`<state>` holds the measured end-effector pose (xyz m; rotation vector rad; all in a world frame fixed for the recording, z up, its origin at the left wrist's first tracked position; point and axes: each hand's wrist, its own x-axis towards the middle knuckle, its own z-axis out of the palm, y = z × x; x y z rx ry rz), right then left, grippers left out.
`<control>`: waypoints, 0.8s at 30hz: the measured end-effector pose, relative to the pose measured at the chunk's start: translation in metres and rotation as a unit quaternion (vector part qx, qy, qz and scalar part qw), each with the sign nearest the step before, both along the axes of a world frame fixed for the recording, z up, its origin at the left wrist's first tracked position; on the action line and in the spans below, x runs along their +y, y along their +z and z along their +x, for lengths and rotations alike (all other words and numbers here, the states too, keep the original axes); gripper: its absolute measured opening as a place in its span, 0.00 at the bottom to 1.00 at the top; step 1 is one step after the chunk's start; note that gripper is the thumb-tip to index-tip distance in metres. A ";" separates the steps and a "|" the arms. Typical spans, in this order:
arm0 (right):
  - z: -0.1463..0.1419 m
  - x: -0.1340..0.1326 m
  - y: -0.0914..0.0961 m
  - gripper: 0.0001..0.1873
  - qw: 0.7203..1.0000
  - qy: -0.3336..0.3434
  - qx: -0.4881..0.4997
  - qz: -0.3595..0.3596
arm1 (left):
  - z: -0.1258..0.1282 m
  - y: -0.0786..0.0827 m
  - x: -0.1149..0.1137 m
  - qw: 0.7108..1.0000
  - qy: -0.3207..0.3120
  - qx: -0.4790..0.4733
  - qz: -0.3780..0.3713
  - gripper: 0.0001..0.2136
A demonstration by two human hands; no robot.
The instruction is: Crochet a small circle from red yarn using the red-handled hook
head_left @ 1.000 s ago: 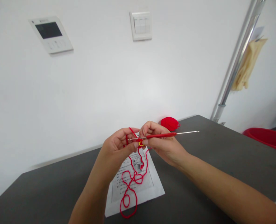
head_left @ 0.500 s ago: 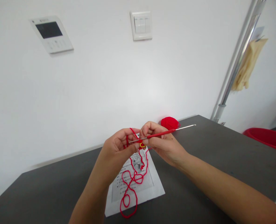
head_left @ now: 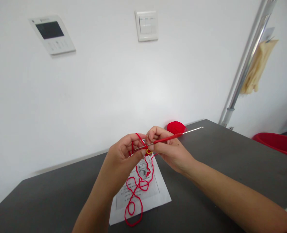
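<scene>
My right hand [head_left: 166, 144] is closed on a crochet hook [head_left: 169, 138] with a red handle and a metal tip at each end. One tip points left through a small piece of red crochet [head_left: 146, 147]. My left hand [head_left: 124, 152] pinches that piece between thumb and fingers, and red yarn [head_left: 133, 147] runs over its fingers. A yellow ring-like stitch marker [head_left: 149, 151] hangs at the piece, close to both thumbs. Loose loops of red yarn trail down over a printed sheet [head_left: 155, 202] beneath the hands. The stitches themselves are too small to make out.
A red yarn ball [head_left: 176, 127] rests at the back of the dark table [head_left: 230, 161], against the white wall. To the right, a red tub [head_left: 276, 144] stands beyond the table edge, and yellowish gloves [head_left: 258, 68] hang by a metal pole [head_left: 247, 63].
The crochet hook has tilted slightly, its right end a little higher and its left tip a touch further right. Both hands keep their grip, and the loose yarn lies as before.
</scene>
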<state>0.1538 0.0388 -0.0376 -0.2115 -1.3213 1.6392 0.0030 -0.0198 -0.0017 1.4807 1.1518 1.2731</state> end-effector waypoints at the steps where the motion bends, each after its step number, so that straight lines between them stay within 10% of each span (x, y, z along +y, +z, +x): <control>1: 0.000 0.000 0.000 0.08 1.000 0.000 0.000 -0.001 | 0.000 0.000 0.000 1.000 -0.002 -0.001 0.000 0.09; 24: 0.000 0.000 0.002 0.08 1.000 0.008 0.002 -0.009 | -0.001 0.000 -0.001 1.000 -0.003 0.011 -0.005 0.09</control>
